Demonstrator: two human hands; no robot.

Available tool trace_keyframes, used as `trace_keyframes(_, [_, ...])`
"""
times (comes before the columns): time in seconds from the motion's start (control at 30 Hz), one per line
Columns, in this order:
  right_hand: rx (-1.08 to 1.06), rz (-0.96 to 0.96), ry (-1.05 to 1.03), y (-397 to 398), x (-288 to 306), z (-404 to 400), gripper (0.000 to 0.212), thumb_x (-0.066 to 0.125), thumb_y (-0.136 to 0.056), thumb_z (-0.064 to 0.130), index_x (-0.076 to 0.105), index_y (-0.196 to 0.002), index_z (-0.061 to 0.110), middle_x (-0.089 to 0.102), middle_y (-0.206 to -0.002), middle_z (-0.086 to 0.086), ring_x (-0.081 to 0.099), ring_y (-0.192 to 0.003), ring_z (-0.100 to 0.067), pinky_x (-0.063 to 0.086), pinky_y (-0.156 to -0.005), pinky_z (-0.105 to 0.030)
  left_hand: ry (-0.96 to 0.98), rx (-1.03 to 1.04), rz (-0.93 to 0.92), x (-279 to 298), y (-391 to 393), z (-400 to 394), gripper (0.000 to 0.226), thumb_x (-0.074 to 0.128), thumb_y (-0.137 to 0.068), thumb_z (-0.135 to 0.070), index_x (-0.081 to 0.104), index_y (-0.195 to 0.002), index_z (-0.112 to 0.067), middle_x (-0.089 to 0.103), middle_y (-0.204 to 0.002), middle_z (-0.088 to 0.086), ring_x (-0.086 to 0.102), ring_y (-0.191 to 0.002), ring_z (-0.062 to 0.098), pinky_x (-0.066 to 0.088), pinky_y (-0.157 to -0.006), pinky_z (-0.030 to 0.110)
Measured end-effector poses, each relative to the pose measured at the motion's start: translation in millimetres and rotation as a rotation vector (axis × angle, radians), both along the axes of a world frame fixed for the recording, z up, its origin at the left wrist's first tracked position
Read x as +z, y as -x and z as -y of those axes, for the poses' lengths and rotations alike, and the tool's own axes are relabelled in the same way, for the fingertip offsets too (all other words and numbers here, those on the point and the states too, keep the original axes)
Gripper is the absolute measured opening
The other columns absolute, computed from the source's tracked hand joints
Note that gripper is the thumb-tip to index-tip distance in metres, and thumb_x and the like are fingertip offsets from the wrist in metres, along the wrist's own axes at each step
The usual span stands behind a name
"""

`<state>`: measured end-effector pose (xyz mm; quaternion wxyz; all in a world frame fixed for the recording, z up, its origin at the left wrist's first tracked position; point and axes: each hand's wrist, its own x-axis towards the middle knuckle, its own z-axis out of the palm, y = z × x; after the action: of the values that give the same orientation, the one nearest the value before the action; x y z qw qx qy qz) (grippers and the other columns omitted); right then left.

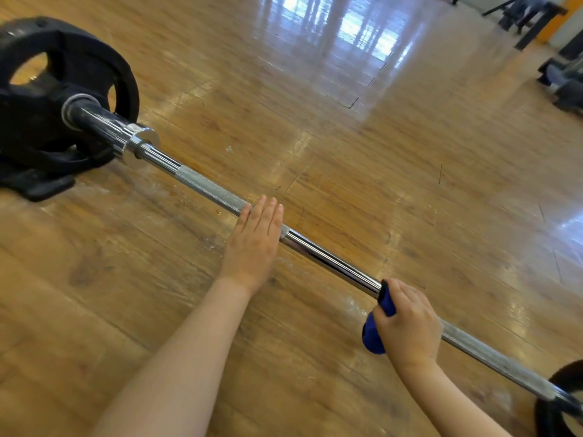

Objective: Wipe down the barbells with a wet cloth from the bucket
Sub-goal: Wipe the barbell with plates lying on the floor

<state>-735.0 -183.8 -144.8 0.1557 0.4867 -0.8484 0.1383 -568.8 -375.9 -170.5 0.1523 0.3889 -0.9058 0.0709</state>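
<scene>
1. The right hand (407,323) is nearest, its fingers curled round a blue cloth (377,329) wrapped on the barbell (328,261); the cloth bulges out below the shaft on the near side.
2. The left hand (255,239) lies flat with straight fingers on the knurled part of the shaft, holding nothing, well apart from the right hand, with bare polished shaft between them.
3. The barbell runs slantwise from the lower right to the upper left, low over the wooden floor (347,152). On the near side of the bar the floor shows pale scuffs and specks.
4. At the lower right edge a dark plate (555,414) is only partly in view.
5. At the upper left the sleeve passes through a black weight plate (63,77) with cut-out grips; more black plates lie beneath it.
6. Beyond the bar the floor opens wide and shiny with window glare.
7. Farthest, at the upper right corner, stands blurred dark equipment (561,80), too unclear to name.
</scene>
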Motion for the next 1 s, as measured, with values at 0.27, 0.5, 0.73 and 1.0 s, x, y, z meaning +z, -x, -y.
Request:
trace_keyframes(0.27, [0.207,0.025,0.029,-61.3,1.1,105.5,0.036,0.083,-0.044,0.009,0.067,-0.076,0.008,0.067,-0.069,-0.002,0.063,-0.061,-0.022,0.048,-0.054,-0.023,-0.008,-0.018,-0.082,0.3,2.8,-1.0,0.075,0.078,-0.061,-0.002,0.050,-0.130,0.006,0.054,-0.132,0.020,0.049,-0.126,0.034,0.027,-0.106,0.045])
trace_keyframes(0.5, [0.209,-0.060,-0.031,-77.4,-1.0,133.3,0.032,0.082,-0.046,0.009,0.062,-0.072,0.012,0.061,-0.062,0.001,0.056,-0.054,-0.018,0.042,-0.047,-0.022,-0.028,-0.035,-0.101,2.3,2.0,-1.6,0.070,0.074,-0.061,-0.002,0.052,-0.128,0.006,0.056,-0.131,0.019,0.050,-0.125,0.034,0.026,-0.110,0.042])
trace_keyframes(0.73, [0.200,-0.085,-0.034,-14.8,2.7,43.0,0.052,0.086,-0.039,0.005,0.069,-0.088,0.007,0.068,-0.076,0.000,0.064,-0.062,-0.022,0.047,-0.052,-0.021,-0.098,-0.001,0.016,10.6,-0.5,-8.6,0.065,0.037,-0.097,-0.007,-0.006,-0.146,-0.003,0.005,-0.159,0.013,-0.001,-0.146,0.027,-0.011,-0.110,0.037])
trace_keyframes(1.0, [0.059,-0.058,-0.113,25.9,7.3,-37.5,0.059,0.088,-0.045,-0.006,0.068,-0.100,-0.001,0.071,-0.091,-0.013,0.069,-0.078,-0.030,0.055,-0.060,-0.038,-0.119,-0.009,0.017,18.3,-1.2,-10.8,0.061,0.029,-0.099,-0.008,-0.008,-0.149,-0.003,-0.002,-0.159,0.012,-0.007,-0.146,0.026,-0.015,-0.109,0.037])
